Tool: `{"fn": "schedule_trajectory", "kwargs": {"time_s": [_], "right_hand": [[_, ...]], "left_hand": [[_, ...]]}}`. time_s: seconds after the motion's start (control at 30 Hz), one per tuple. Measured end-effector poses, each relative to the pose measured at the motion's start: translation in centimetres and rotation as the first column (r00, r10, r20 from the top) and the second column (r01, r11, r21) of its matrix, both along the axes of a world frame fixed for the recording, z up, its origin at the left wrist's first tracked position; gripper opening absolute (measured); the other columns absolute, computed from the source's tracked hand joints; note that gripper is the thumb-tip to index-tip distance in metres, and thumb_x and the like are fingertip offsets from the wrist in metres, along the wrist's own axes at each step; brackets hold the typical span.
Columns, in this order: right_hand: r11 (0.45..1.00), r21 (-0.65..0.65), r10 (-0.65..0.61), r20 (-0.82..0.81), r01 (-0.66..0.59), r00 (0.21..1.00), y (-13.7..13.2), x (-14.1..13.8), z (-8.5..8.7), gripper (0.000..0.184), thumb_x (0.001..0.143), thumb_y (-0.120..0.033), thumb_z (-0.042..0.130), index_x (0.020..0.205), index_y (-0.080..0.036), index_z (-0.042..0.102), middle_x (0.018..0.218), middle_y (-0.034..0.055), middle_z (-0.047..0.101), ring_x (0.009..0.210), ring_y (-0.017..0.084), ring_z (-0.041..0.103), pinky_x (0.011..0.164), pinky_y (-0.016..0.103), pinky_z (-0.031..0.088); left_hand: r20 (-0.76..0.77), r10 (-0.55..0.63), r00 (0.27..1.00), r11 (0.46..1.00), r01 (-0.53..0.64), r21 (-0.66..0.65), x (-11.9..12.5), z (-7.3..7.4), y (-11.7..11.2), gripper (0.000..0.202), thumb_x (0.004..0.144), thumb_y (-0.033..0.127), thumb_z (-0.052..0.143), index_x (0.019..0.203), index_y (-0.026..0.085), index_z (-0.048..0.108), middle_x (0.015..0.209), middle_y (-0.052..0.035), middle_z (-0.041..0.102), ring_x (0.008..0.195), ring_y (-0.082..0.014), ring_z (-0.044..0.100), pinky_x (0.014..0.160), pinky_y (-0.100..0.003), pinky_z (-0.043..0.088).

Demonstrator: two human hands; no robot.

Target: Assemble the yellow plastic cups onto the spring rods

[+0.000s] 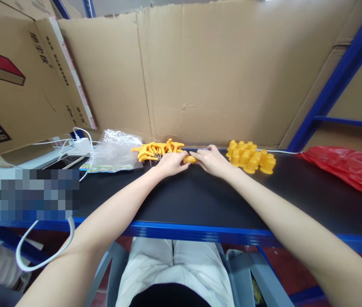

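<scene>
Between my two hands, low over the black tabletop (200, 200), is a small yellow plastic piece (189, 159). My left hand (172, 163) pinches its left side and my right hand (211, 160) grips its right side, the fingers closed. Most of the piece is covered by fingers, so its full shape is hidden. Just behind my left hand lies a heap of yellow plastic pieces (152, 149) with prongs and small dark chains among them. To the right of my right hand, several yellow knobbed cup-like pieces (253, 157) stand grouped together.
A clear plastic bag (113, 149) lies left of the heap, beside a white charger (83, 146) and its cables. At the right lies a red plastic bag (343, 164). Cardboard (216, 76) walls off the back; a blue rail (206, 231) edges the front.
</scene>
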State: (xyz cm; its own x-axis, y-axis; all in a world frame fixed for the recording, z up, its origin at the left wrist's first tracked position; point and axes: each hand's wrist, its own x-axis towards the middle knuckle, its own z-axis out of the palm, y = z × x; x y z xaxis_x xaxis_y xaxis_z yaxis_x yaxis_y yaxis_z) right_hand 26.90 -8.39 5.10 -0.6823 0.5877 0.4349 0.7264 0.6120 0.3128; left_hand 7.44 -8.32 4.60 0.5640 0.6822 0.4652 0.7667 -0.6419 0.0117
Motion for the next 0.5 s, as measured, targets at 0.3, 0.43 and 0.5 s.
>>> {"fn": "schedule_trajectory", "kwargs": {"time_s": [0.3,0.43,0.5], "right_hand": [[0.992,-0.11,-0.067,-0.037,0.062,0.997,0.56,0.91,0.04,0.021,0.085,-0.024,0.045,0.094,-0.019,0.063,0.09,0.0074,0.066,0.087,0.02,0.057,0.09,0.043,0.022],[0.99,-0.14,-0.042,-0.072,0.031,0.997,0.54,0.86,-0.28,0.02,0.085,-0.024,0.044,0.093,-0.018,0.062,0.091,0.0066,0.066,0.089,0.02,0.057,0.09,0.041,0.023],[0.992,-0.124,-0.027,-0.096,0.015,0.995,0.43,0.73,-0.31,0.021,0.085,-0.024,0.044,0.096,-0.018,0.061,0.093,0.0065,0.066,0.09,0.02,0.057,0.09,0.041,0.022]], "left_hand": [[0.011,-0.013,1.0,1.0,0.013,0.022,-0.73,-0.28,0.8,0.027,0.081,0.04,0.049,0.099,0.021,0.056,0.084,-0.0041,0.064,0.075,-0.0196,0.062,0.064,-0.029,0.046],[0.032,-0.053,0.998,0.997,0.051,0.063,-0.96,-0.42,1.04,0.029,0.08,0.038,0.052,0.104,0.021,0.055,0.095,-0.0051,0.064,0.086,-0.02,0.061,0.073,-0.03,0.046],[0.053,-0.08,0.995,0.994,0.075,0.085,-1.06,-0.38,1.06,0.029,0.081,0.037,0.052,0.105,0.021,0.055,0.098,-0.0053,0.063,0.089,-0.0194,0.06,0.076,-0.03,0.046]]}}
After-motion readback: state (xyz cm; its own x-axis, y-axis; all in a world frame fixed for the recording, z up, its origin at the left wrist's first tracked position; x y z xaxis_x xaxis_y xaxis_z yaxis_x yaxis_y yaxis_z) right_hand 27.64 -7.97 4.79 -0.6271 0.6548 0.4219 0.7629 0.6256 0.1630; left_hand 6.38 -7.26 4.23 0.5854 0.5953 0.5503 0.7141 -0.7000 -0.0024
